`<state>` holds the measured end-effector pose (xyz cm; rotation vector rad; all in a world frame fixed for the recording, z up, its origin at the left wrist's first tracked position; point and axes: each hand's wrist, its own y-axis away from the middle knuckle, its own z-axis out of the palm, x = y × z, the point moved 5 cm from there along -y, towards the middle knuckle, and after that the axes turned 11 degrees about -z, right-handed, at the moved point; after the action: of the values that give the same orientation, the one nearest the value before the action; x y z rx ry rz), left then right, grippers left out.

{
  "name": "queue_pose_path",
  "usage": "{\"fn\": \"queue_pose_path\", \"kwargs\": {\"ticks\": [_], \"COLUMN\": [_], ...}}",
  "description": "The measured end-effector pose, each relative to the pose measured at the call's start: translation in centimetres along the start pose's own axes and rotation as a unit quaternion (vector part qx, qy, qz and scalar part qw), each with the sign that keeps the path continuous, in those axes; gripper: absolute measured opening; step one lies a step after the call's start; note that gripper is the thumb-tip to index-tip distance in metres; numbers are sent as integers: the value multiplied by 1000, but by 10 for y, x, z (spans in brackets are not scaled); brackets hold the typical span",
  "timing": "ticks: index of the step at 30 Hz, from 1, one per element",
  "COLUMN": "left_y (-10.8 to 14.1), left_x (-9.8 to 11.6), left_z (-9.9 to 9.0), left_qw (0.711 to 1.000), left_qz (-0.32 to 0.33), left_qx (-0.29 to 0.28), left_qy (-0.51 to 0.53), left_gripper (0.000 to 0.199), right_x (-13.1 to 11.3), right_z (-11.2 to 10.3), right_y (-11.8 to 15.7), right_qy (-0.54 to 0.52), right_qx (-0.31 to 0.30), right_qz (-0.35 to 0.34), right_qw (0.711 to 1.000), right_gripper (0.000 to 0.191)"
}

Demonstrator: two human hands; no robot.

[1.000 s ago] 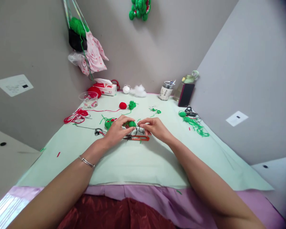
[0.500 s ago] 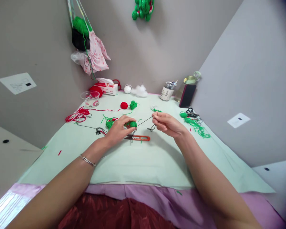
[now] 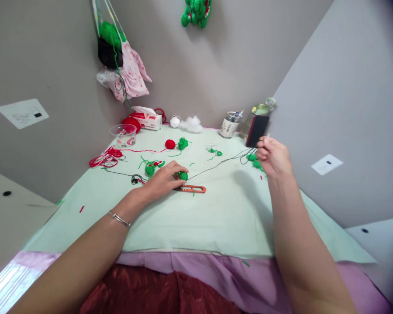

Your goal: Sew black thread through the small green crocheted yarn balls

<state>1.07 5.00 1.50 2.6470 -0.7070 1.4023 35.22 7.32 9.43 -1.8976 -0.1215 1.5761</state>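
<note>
Between thumb and fingers, my left hand (image 3: 166,179) holds a small green crocheted ball (image 3: 183,175) low over the table. A dark thread (image 3: 216,165) runs from the ball to my right hand (image 3: 274,157), which is raised at the right with its fingers pinched. Whether a needle is in that pinch, I cannot make out. Orange-handled thread snips (image 3: 196,189) lie just below the ball, their blades partly behind my left hand. Beside that hand rests a green and red crocheted piece (image 3: 149,169).
Green yarn (image 3: 256,164) lies partly behind my right hand, near a leaning phone (image 3: 257,131). A red yarn ball (image 3: 170,144) and green yarn bundle (image 3: 182,144) lie mid-table. At the back stand a clear tub (image 3: 124,136), tissue box (image 3: 150,121) and pen tin (image 3: 229,126).
My right hand has moved away to the right and slightly up, drawing the dark thread out long. My left hand has stayed nearly in place with the green ball.
</note>
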Motion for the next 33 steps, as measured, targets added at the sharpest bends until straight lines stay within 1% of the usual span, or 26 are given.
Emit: {"fn": "queue_pose_path", "kwargs": {"ticks": [2, 3, 5, 6, 8, 10, 11, 13, 15, 17, 19, 22, 25, 26, 27, 29, 30, 31, 32, 33], "left_y": [0, 0, 0, 1, 1, 2, 2, 2, 1, 0, -1, 0, 2, 3, 4, 4, 3, 2, 1, 0], "left_x": [2, 4, 7, 9, 12, 14, 14, 13, 10, 7, 5, 7, 13, 14, 16, 16, 15, 12, 10, 8], "left_z": [-2, -4, -6, -6, -7, -8, -9, -12, -15, -16, -15, -9, -4, -2, -1, 1, 1, 1, 1, 0], "left_qw": [999, 998, 996, 995, 993, 992, 991, 988, 985, 985, 986, 993, 995, 995, 994, 991, 987, 983, 977, 971], "left_qz": [-11, -19, -32, -37, -43, -39, -36, -32, -30, -28, -22, -7, 7, 9, 8, -4, -19, -37, -53, -66], "left_qx": [19, 28, 40, 42, 44, 56, 65, 85, 103, 114, 111, 81, 62, 58, 55, 49, 47, 45, 43, 42], "left_qy": [32, 47, 71, 81, 97, 107, 112, 124, 133, 130, 119, 91, 78, 83, 93, 127, 149, 175, 201, 225], "left_gripper": [33, 34, 31, 28, 25, 25, 25, 26, 28, 31, 31, 27, 25, 26, 26, 27, 28, 29, 31, 33], "right_x": [-1, -4, -12, -15, -16, -15, -13, -8, -6, -8, -11, -12, -10, -11, -11, -12, -12, -12, -11, -10], "right_z": [6, 14, 38, 55, 92, 123, 135, 149, 153, 150, 147, 145, 147, 147, 148, 145, 142, 137, 130, 121], "right_y": [7, 14, 31, 42, 67, 92, 103, 120, 129, 129, 125, 119, 116, 115, 115, 112, 108, 102, 93, 85], "right_qy": [64, 92, 117, 112, 57, 0, -21, -57, -94, -143, -199, -261, -285, -287, -282, -246, -212, -167, -116, -64], "right_qx": [-5, -8, -31, -57, -151, -239, -278, -353, -408, -432, -423, -385, -338, -333, -339, -370, -381, -378, -356, -318], "right_qz": [-30, -52, -79, -77, -28, 35, 70, 139, 187, 208, 219, 243, 257, 258, 254, 230, 205, 171, 133, 93], "right_qw": [998, 994, 990, 989, 986, 970, 958, 924, 889, 866, 856, 851, 859, 861, 861, 866, 876, 894, 918, 941], "right_gripper": [11, 10, 15, 19, 22, 23, 25, 28, 32, 34, 33, 27, 26, 26, 26, 29, 31, 33, 35, 36]}}
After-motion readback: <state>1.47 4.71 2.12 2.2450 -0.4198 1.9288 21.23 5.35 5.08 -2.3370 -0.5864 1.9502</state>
